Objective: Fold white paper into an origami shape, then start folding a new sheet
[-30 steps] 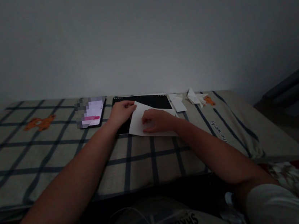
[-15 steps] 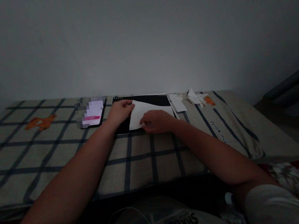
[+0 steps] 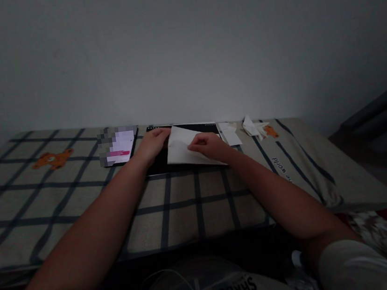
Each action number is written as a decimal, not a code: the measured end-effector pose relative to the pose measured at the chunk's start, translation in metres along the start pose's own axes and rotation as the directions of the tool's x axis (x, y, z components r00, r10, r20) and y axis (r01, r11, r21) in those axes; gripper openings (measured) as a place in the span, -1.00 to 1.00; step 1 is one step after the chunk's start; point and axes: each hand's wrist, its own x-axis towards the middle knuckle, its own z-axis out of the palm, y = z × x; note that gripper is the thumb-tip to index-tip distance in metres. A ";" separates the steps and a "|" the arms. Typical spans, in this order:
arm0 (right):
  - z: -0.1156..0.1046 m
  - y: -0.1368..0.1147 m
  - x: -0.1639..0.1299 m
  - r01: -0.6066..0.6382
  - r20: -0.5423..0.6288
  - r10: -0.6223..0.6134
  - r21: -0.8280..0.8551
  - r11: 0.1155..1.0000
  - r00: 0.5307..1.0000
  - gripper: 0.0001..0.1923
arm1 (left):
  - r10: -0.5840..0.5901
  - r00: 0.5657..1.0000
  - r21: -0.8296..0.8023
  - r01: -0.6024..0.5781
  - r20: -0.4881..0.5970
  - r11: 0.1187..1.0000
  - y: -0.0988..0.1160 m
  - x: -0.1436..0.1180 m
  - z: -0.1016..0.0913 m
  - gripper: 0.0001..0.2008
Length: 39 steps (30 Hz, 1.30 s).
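At frame centre, both arms reach forward: the left hand and right hand pinch the white paper, each grip closed on an edge above the black board.

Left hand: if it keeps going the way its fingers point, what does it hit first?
Probably the right hand: the left hand points rightward across the white paper it already touches. Depth between them is unclear.

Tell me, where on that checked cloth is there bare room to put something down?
The checked cloth lies bare between the forearms, and leftward around the orange bear print. The far edge is crowded: phone, both hands on the white paper over the black pad, then paper scraps.
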 end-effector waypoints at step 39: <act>-0.015 0.009 0.010 -0.131 -0.449 0.330 0.418 0.899 0.831 -0.74 | 0.160 0.963 0.096 -0.142 -0.217 0.985 0.010 -0.007 -0.007 -0.68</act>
